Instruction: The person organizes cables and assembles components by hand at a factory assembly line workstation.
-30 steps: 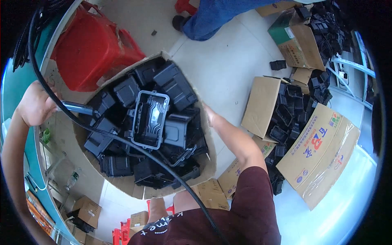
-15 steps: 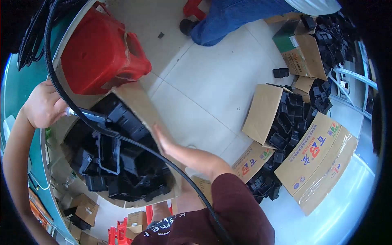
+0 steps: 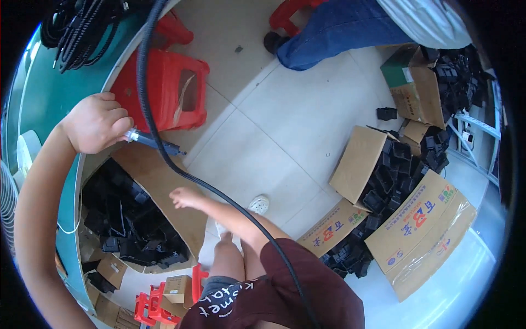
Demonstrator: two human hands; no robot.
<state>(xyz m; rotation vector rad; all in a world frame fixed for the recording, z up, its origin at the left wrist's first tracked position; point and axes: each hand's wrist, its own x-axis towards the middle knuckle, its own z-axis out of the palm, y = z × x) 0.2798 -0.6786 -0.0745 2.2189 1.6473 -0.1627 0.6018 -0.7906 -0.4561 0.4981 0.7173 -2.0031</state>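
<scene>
Head view | left hand (image 3: pixel 96 122) grip clamped on slim metal tool (image 3: pixel 153 142) | right hand (image 3: pixel 185 197) fingers apart, perhaps touching cardboard flap (image 3: pixel 164 192)

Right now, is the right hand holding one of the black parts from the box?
No. The right hand is open and bare above the cardboard box, with no black part in it.

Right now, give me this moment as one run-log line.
left hand: grips tool on black hose | right hand: empty, over box flap | box: black parts | red stool beside
</scene>
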